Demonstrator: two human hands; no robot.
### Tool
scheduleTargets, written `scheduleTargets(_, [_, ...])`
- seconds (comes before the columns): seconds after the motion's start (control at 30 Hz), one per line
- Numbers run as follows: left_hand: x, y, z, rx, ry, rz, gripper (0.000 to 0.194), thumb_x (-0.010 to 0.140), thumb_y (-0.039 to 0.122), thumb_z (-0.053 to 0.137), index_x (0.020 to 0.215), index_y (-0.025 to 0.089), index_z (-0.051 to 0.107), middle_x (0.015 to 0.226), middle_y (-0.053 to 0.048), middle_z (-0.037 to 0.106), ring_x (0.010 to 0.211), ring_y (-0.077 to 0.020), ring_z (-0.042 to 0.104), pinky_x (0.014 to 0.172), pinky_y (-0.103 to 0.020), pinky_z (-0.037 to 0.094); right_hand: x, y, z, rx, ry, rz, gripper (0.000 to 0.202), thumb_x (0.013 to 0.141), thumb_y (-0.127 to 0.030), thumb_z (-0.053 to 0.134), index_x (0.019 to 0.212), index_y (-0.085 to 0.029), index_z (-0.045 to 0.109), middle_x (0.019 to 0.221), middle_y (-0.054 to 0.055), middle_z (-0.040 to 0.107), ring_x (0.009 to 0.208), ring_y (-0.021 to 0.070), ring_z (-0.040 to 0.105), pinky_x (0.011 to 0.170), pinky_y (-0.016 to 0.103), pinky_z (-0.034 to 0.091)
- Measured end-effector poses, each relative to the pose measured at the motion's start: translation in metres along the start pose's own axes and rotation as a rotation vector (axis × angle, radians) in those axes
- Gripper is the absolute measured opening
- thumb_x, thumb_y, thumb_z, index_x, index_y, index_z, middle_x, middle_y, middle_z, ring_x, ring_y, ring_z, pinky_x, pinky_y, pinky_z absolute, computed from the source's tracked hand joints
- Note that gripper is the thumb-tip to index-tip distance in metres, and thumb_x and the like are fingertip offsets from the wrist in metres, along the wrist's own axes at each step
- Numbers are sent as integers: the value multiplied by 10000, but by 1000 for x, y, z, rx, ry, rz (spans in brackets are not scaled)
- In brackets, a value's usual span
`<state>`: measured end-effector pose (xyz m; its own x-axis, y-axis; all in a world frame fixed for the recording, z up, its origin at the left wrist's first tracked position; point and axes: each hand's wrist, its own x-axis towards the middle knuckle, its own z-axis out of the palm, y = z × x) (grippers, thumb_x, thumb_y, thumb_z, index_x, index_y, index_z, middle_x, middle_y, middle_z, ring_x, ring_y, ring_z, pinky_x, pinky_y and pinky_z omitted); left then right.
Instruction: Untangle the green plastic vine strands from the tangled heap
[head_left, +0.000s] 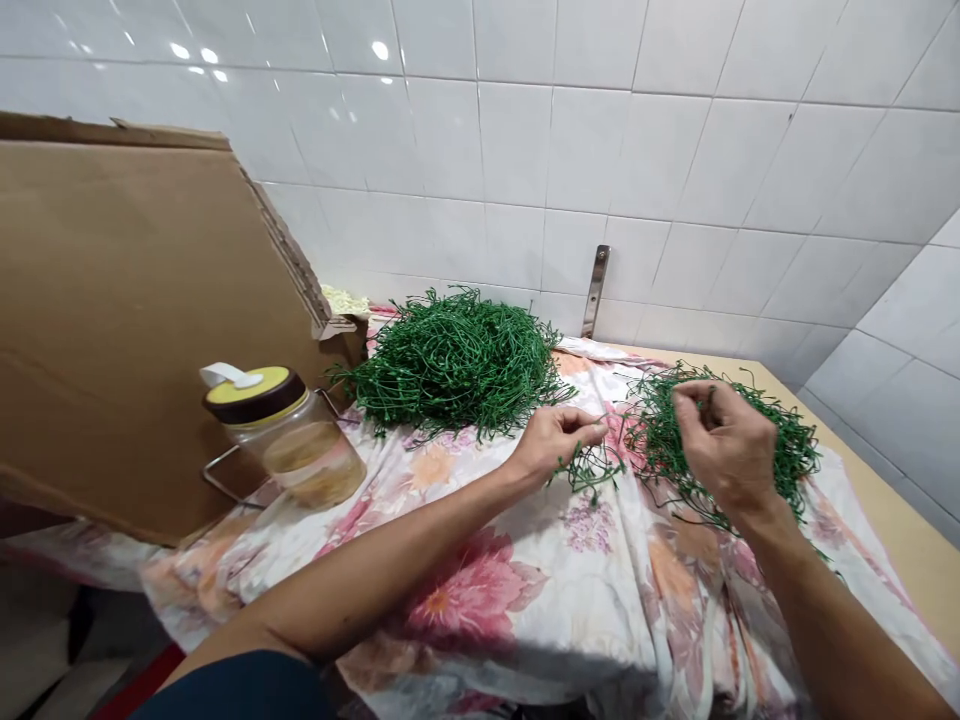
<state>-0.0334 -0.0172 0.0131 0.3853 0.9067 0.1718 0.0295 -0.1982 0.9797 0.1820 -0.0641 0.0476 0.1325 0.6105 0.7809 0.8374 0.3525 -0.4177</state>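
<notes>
Thumb and forefinger of my left hand [561,440] are pinched on a thin green stem, above the middle of the flowered cloth. Just below those fingers lies a small bunch of green stems [592,470]. My right hand [726,440] is raised over the right-hand pile of green stems [795,440], its fingers curled with the tips together; what they hold, if anything, is too small to make out. A larger heap of thin green stems with small knobbed ends [457,365] sits at the back, left of both hands.
A clear jar with a yellow and dark lid [311,455] stands at the left, partly full of liquid. Behind it leans a large cardboard box [135,330]. Flowered cloth [480,590] covers the wooden table [907,540]. A metal strip [596,290] is against the white tiled wall [517,130].
</notes>
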Motion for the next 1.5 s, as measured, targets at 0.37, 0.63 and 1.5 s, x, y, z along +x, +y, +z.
scheduleTargets(0.37, [15,-8,-8,-243,25,-158,515,588,539,900,804,101,736,668,-25,658,609,-129,623,564,-230,414,26,69,-22,-494,-50,-168,313,871,-179,559,1145,-173,710,1213,168,693,1102,336,603,896,460,487])
scheduleTargets(0.63, [18,-12,-11,-283,-5,-182,488,622,497,895,857,107,720,739,-34,678,655,-159,691,562,-227,428,22,54,-21,-399,-16,-187,306,840,-79,518,1015,-192,741,1171,128,725,1141,322,611,975,490,479])
scheduleTargets(1.5, [8,4,-10,-142,-130,-58,415,727,473,822,821,102,661,681,-16,611,579,-94,547,542,-224,421,-19,-4,32,339,-473,156,193,938,-369,620,931,-195,704,785,28,695,634,161,559,616,300,431])
